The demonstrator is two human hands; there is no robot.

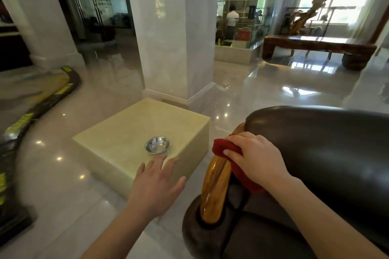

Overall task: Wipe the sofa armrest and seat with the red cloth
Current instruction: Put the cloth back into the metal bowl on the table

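A dark leather sofa (320,153) fills the lower right, with a curved polished wooden armrest (213,187) along its left side. My right hand (256,157) presses a bunched red cloth (225,148) onto the top of that wooden armrest; more of the cloth hangs down under my wrist onto the seat side. My left hand (155,185) hovers with fingers spread over the floor and the near corner of the stone block, holding nothing. The sofa seat (263,227) is partly hidden by my right forearm.
A pale yellow stone block table (117,139) stands left of the sofa with a small steel bowl (157,144) on it. A white marble pillar (168,33) rises behind. A black-and-yellow curved object (31,115) lies on the glossy floor at left. A wooden bench (315,45) sits far right.
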